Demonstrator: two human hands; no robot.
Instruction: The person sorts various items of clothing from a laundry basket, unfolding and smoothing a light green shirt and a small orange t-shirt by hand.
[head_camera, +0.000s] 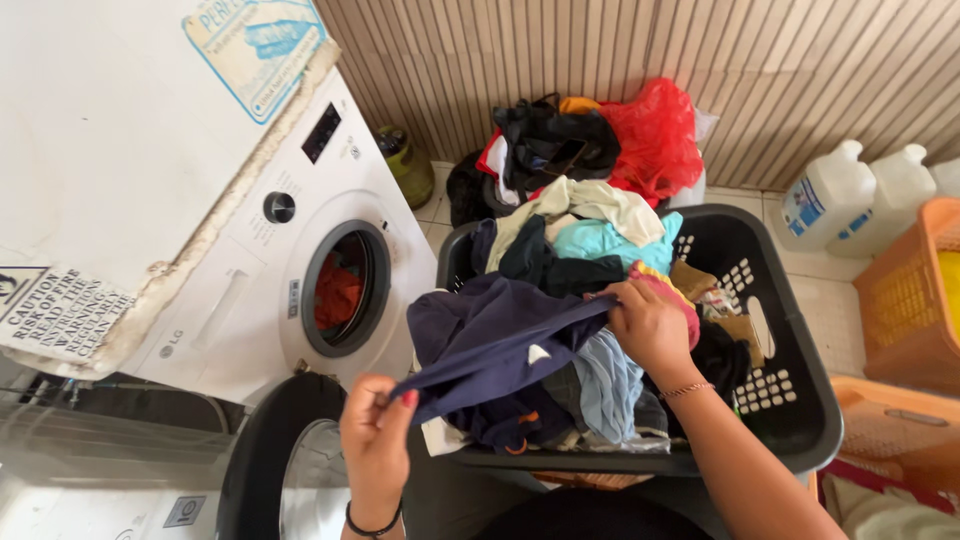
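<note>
Now both hands grip navy garment (490, 345), stretched diagonally: left hand (375, 440) low, right hand (650, 325) high.

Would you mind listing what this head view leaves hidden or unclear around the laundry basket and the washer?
- Head view: the lower layers in the black basket are buried under the piled clothes.
- Washer drum: only an orange garment shows; the rest is dark.
- Navy garment between the left hand and right hand: bunched, so its type is unclear.
- Orange crates: cut off by the right edge.
</note>
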